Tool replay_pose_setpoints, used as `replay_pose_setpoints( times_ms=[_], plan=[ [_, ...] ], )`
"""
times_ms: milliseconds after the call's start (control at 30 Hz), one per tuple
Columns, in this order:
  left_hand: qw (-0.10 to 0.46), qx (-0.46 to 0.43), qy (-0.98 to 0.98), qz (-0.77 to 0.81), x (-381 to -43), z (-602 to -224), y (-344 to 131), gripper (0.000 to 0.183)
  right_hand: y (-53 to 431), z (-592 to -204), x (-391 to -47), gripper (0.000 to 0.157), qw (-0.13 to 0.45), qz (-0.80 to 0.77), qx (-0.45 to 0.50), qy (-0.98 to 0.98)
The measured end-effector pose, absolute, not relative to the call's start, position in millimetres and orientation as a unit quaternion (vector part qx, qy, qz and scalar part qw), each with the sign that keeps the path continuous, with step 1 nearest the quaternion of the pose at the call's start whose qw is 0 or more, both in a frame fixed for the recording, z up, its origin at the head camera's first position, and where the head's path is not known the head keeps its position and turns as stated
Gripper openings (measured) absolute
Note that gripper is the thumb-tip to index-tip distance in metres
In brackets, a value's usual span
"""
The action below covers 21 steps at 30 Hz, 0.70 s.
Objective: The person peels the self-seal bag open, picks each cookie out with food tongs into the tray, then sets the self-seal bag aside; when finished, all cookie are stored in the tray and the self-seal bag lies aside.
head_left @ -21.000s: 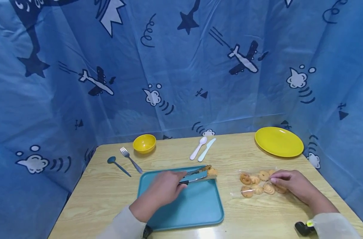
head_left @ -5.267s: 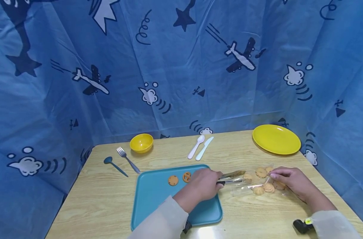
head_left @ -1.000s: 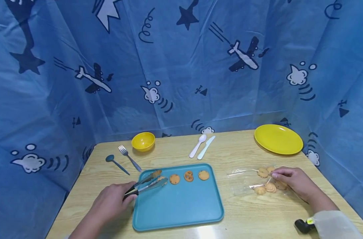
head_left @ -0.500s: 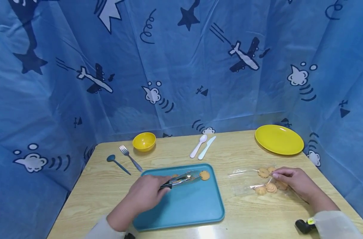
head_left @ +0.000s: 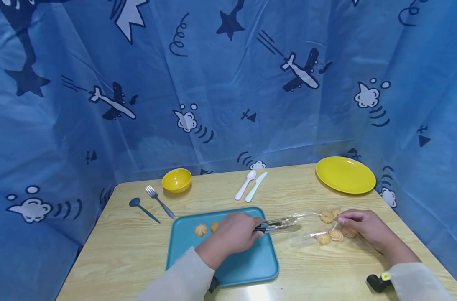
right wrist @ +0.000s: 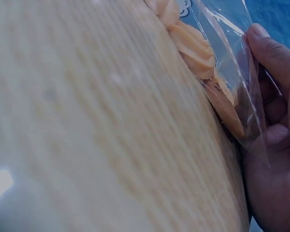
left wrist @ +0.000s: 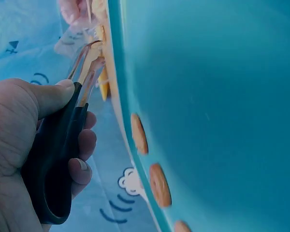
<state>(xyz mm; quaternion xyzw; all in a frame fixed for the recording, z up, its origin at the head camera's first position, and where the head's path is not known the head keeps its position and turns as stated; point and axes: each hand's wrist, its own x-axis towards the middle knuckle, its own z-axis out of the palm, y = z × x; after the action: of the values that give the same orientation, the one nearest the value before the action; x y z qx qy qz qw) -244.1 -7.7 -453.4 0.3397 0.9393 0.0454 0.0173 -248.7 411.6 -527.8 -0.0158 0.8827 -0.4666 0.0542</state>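
My left hand [head_left: 233, 234] grips black-handled metal tongs [head_left: 279, 224] above the right edge of the teal tray [head_left: 247, 269]. The slightly parted tong tips reach the open left end of a clear plastic bag [head_left: 307, 239]. No cookie shows between them in the head view. Inside the bag lie several cookies [head_left: 335, 235]. Its far side is pinched by my right hand [head_left: 363, 228], whose thumb and fingers hold the film in the right wrist view. On the tray, a ridged cookie [head_left: 200, 229] shows, beside a round cookie [head_left: 214, 226] partly covered by my left hand; others show in the left wrist view.
Behind the tray are a yellow bowl [head_left: 177, 181], fork [head_left: 159, 201], dark blue spoon [head_left: 144, 210], pink spoon [head_left: 245, 185] and pale green knife [head_left: 256, 187]. A yellow plate [head_left: 345, 175] stands at the back right. Patterned blue cloth [head_left: 213, 83] surrounds the table.
My left hand and tongs have swung right from the tray's left side to the bag's mouth, leaving a ridged cookie there. Since the oldest frame, cookies have moved from bag to tray. My right hand stays.
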Motion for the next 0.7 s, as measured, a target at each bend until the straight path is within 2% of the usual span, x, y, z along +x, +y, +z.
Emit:
replay_pose_setpoints(
  times_ms=[300, 533, 700],
  plan=[
    [0.039, 0.351, 0.935, 0.035, -245.0, -455.3, 17.4, 0.047, 410.9, -528.2, -248.7, 0.041, 0.048, -0.464, -0.018, 0.885],
    [0.069, 0.364, 0.927, 0.054, -246.0, -453.0, 20.2, 0.050, 408.9, -526.9, -247.2, 0.039, 0.046, -0.470, -0.028, 0.881],
    [0.071, 0.372, 0.924, 0.048, -247.1, -452.9, 22.9, 0.051, 409.0, -526.2, -247.3, 0.040, 0.050, -0.461, -0.018, 0.886]
  ],
)
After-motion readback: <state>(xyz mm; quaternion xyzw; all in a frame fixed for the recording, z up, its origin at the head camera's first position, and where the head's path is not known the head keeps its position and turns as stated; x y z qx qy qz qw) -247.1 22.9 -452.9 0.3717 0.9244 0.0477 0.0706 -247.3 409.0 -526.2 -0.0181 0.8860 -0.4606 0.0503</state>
